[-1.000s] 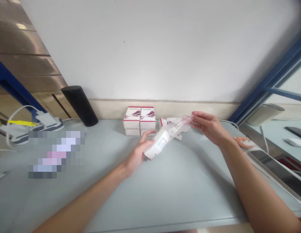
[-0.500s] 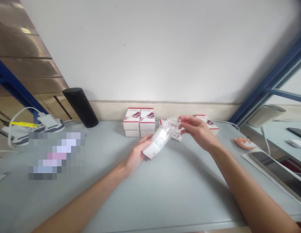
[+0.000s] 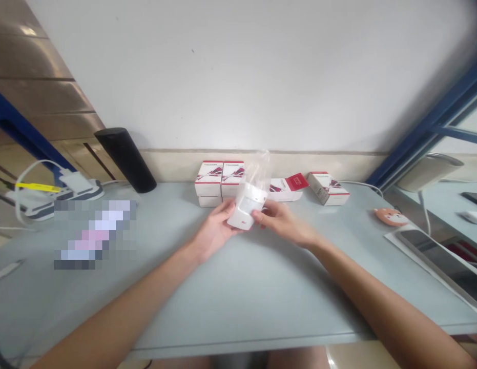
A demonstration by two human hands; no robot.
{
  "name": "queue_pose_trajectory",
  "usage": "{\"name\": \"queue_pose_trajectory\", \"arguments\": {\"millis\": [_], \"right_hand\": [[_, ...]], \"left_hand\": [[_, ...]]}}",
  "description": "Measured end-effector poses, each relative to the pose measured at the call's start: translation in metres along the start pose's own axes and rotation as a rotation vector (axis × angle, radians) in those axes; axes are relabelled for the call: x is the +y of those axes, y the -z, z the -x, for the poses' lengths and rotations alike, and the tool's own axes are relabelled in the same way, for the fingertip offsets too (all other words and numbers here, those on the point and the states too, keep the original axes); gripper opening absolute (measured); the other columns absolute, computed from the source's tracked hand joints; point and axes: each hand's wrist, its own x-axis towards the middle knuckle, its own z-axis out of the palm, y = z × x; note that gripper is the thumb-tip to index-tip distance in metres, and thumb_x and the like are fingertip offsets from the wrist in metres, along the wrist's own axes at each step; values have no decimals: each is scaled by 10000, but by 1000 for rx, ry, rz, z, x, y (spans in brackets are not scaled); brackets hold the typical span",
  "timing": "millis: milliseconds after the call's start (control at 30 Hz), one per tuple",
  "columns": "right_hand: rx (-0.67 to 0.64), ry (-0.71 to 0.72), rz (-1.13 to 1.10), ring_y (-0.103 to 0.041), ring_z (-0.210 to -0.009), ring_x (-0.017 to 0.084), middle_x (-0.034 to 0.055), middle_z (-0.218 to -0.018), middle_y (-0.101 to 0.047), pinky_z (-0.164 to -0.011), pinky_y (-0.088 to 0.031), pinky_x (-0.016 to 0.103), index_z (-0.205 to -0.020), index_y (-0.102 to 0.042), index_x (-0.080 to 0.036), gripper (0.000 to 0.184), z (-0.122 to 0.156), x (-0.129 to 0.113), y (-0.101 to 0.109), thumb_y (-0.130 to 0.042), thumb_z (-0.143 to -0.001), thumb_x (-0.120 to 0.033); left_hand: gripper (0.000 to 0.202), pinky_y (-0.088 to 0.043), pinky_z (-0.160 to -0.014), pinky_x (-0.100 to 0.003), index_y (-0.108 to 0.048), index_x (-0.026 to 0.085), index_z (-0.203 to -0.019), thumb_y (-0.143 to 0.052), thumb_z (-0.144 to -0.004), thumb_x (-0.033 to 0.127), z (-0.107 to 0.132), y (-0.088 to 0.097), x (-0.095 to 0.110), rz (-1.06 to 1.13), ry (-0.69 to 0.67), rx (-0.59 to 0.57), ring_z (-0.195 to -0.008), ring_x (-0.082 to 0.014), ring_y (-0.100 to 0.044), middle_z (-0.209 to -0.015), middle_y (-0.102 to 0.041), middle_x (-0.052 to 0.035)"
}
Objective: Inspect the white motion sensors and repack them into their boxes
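Loosely crinkled clear bag [image 3: 258,169], boxy white device [image 3: 244,209]

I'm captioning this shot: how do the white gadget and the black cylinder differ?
Colour: the gadget is white, the cylinder black. Place: the gadget is held between the left hand and right hand, the cylinder stands on the desk. Cover: a clear bag goes over at least the gadget's upper part, the cylinder shows no wrapping.

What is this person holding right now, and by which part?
A white device, with a clear bag at its upper end. As seen here, the left hand holds its left side and the right hand its right side.
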Motion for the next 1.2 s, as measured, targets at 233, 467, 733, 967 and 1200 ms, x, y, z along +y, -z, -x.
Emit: {"name": "queue_pose_trajectory", "arguments": {"millis": [233,467,733,967,1200], "right_hand": [[51,40,50,-693,-1057,275,63,-1206,-764,-924,-543,418,-1180,-757,-239,400,-3,4,10,-742,-906,-530],[4,74,184,-682,-1031,275,54,-1128,-769,-895,-541,432,-1128,-768,-251,309,-7,11,17,-712,-918,-470],[-81,63,310,-658,-1057,280,52,-1225,-739,-894,-514,406,-1217,-728,-270,457,1,3,21,-790,-852,-536],[-88,64,344,-641,-925,234,54,-1095,-756,-844,-504,372,-1079,-734,-216,275,-1,-1,22,-712,-914,-435],[-103,18,440,-649,-959,249,69,-1196,-741,-829,-494,372,-1191,-704,-239,363,-1,14,17,-764,-862,-378]], "left_hand": [[408,-410,-1160,-438,-695,214,-1312,-700,-910,281,-1,6,4,-435,-123,94,-1361,-314,-574,-1439,-660,-96],[702,-474,-1123,-435,-506,249,-1521,-772,-879,344,2,3,-5,-589,-293,97,-1363,-315,-574,-1541,-570,-117],[467,-511,-1070,-417,-639,207,-1369,-703,-950,403,-7,16,-13,-774,-322,4,-1220,-298,-675,-1341,-716,-124],[577,-505,-1109,-429,-556,205,-1476,-693,-945,386,-6,20,-11,-878,-353,-57,-1290,-306,-647,-1418,-681,-124],[564,-557,-1022,-434,-625,207,-1382,-734,-913,500,-10,24,-15,-918,-287,4,-1195,-312,-690,-1376,-707,-122]]}}
